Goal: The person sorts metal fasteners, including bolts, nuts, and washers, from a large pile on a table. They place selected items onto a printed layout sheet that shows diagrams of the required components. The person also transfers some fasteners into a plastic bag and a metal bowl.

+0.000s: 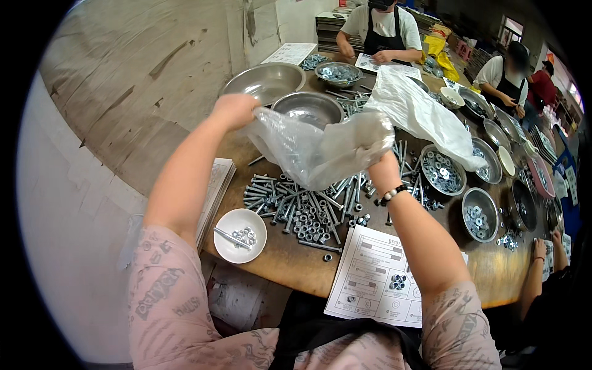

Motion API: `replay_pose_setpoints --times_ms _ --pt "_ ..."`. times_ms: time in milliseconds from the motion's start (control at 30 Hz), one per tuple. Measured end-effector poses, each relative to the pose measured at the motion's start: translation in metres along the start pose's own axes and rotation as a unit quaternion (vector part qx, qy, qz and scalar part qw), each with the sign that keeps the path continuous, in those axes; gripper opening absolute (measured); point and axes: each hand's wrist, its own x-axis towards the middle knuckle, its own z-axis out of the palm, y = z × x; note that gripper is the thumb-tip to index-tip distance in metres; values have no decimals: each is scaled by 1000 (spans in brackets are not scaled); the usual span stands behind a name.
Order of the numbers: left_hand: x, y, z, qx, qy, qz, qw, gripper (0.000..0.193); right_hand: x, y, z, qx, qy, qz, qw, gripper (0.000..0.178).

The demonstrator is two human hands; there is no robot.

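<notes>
Stretched between my two hands is a clear plastic bag (308, 151), held above the table. My left hand (236, 111) is closed on the bag's left corner. Its other end is bunched up around my right hand (381, 154), whose fingers are partly covered by the plastic. Below the bag lies a heap of long bolts (265, 191) and a pile of hex nuts (311, 219). A white bowl (256, 254) with nuts and a bolt stands at the near left. On a printed sheet (364, 253) by my right forearm rest several nuts (398, 282).
Two steel bowls (271, 69) stand beyond the bag. A white plastic sack (419, 117) lies across the table to their right. Bowls of washers (479, 231) line the right side. A stack of sheets (220, 172) sits at the left edge. Co-workers (385, 37) work around the table.
</notes>
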Motion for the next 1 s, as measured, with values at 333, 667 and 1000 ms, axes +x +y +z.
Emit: replay_pose_setpoints --times_ms 333,667,1000 --pt "19 5 -100 -107 111 85 984 25 20 -78 -73 191 7 80 978 25" --pt "102 33 -39 -247 176 -121 945 27 120 -119 -100 30 45 6 999 13" --pt "75 25 120 -711 122 -315 617 21 187 -111 -3 159 102 109 976 39"
